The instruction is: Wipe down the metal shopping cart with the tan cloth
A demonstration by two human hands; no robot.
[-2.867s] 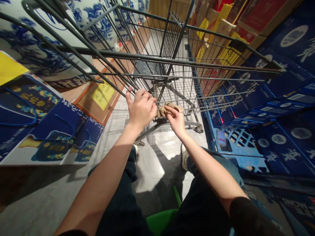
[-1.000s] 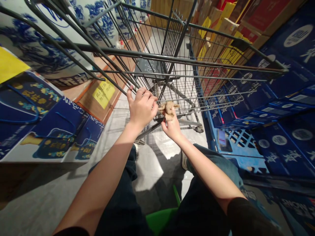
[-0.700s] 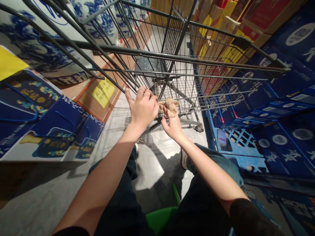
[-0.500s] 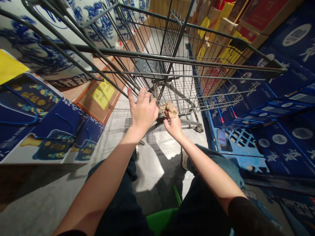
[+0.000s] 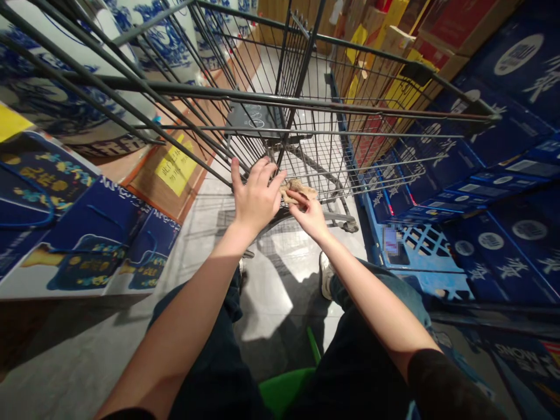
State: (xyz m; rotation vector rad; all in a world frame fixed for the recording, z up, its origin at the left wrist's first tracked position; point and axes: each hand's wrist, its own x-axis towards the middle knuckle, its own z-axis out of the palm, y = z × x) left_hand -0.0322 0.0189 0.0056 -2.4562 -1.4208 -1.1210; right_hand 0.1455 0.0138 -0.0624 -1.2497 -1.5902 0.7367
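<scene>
A grey wire shopping cart (image 5: pixel 280 104) stands in front of me, low bars within reach of both hands. My left hand (image 5: pixel 256 198) has its fingers spread against the wires at the near end of the basket. Close to its right, my right hand (image 5: pixel 310 217) is closed on a crumpled tan cloth (image 5: pixel 298 190), which lies against the wire mesh. The fingers press into the cloth, and part of it sticks out beyond them.
Blue-and-white ceramic jars (image 5: pixel 168 41) and blue gift boxes (image 5: pixel 105 221) line the left side. Stacked dark blue cartons (image 5: pixel 494 245) and a light blue plastic pallet (image 5: pixel 426 265) flank the right. A green stool (image 5: pixel 286 389) is under me.
The cloth has gone from bunched up to flatter under my right fingers, which have shifted over it. My left fingers have spread a little. The view has shifted slightly.
</scene>
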